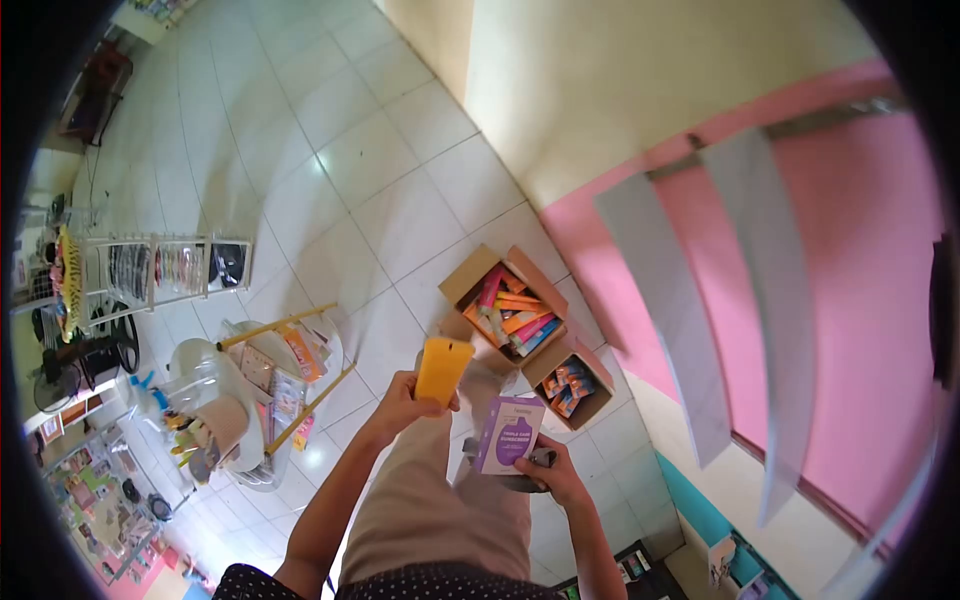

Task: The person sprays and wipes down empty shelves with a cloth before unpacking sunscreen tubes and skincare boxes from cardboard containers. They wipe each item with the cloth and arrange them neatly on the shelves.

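My left hand point(405, 402) is closed round the lower end of a flat yellow-orange packet point(443, 370), which stands up from the fingers. To the right of it, my right hand point(553, 470) grips the lower right edge of a white and purple sunscreen box point(508, 437), thumb on its front. A dark object point(541, 457) shows behind that box near my fingers; I cannot make out what it is. Beyond both hands, an open cardboard box point(463, 277) on the floor holds orange, pink and blue packages. A smaller open carton point(597, 405) beside it holds orange and blue packs.
Grey-white curved shelves point(665, 300) jut from the pink wall point(850, 250) on the right. At the left are a wire rack point(152, 270), a fan point(62, 385) and a bag-covered stand with yellow poles point(280, 325). A dark shelf unit point(630, 575) is at lower right.
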The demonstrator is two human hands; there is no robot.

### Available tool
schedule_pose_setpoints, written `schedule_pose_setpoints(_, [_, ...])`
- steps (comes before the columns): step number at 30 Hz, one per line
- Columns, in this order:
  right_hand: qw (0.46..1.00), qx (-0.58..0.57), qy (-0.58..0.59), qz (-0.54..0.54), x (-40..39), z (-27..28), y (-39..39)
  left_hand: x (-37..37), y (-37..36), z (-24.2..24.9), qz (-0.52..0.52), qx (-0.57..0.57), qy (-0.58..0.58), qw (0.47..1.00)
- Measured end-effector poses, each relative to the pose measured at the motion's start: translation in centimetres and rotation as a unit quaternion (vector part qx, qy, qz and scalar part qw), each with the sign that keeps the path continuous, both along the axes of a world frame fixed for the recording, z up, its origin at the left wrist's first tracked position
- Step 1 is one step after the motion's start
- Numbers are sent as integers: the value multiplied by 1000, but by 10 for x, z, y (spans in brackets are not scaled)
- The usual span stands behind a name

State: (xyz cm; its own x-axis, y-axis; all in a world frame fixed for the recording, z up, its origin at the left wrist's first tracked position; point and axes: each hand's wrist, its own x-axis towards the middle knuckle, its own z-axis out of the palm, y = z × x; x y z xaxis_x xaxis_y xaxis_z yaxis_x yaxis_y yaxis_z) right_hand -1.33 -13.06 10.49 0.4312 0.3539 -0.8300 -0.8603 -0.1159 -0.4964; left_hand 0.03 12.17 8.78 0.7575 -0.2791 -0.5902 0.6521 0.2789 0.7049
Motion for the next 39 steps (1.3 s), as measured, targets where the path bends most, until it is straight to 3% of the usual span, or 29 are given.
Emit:
schedule_pose_setpoints(2, [999, 0, -36, -11, -6, 34, -6, 2, -5, 43, 66, -26, 48, 996])
schedule_pose_setpoints(5, [989, 1, -139, -40, -13, 85, -13, -1, -19, 85, 80, -49, -39, 995])
schedule_pose_setpoints(11, [959, 22, -227, -167, -22, 166, -17, 3, -73, 144, -56, -40, -109, 992])
schedule_pose_setpoints(13, [933, -1, -289, -215, -25, 187, -18, 2, -92, 167, -42, -132, -93, 986])
schedule_pose_setpoints(15, [928, -51, -292, -224, -30, 203, -25, 3, -105, 186, -86, -118, -129, 981])
schedule_pose_setpoints(17, [886, -92, -377, -252, -33, 211, -23, 2, -120, 200, -74, -75, -192, 976])
schedule_pose_setpoints(19, [884, -129, -381, -238, -40, 226, -28, 4, -133, 202, -65, -107, -250, 960])
schedule_pose_setpoints(21, [814, -28, -390, -430, -42, 238, -34, 6, -141, 211, -55, -66, -190, 978])
schedule_pose_setpoints(22, [794, 96, -381, -463, -45, 250, -44, 3, -145, 224, -22, -80, -214, 973])
schedule_pose_setpoints(23, [744, 114, -410, -514, -46, 261, -46, 2, -148, 230, -29, -83, -222, 971])
schedule_pose_setpoints(25, [650, -24, -548, -526, -37, 269, -34, -1, -153, 236, -37, -50, -294, 954])
schedule_pose_setpoints(28, [566, -341, -701, -269, -20, 263, -20, -4, -165, 235, -35, 16, -343, 939])
schedule_pose_setpoints(29, [560, -342, -703, -274, -21, 263, -19, -4, -167, 237, -39, 16, -349, 936])
schedule_pose_setpoints(31, [461, -397, -785, -115, -26, 257, -15, 0, -171, 249, 47, -52, -329, 942])
schedule_pose_setpoints(33, [470, -386, -785, -119, -33, 252, -14, 0, -166, 259, 50, -76, -351, 932])
schedule_pose_setpoints(35, [449, -395, -785, -163, -28, 251, -29, -2, -164, 255, -54, 68, -365, 927])
schedule_pose_setpoints(36, [389, -437, -788, -190, -22, 262, -34, -3, -168, 250, -53, 48, -396, 915])
schedule_pose_setpoints(37, [366, -446, -793, -195, -20, 268, -42, -1, -173, 253, -57, 35, -416, 907])
schedule_pose_setpoints(39, [451, -266, -738, -424, -19, 273, -52, 2, -175, 273, -40, -92, -377, 921])
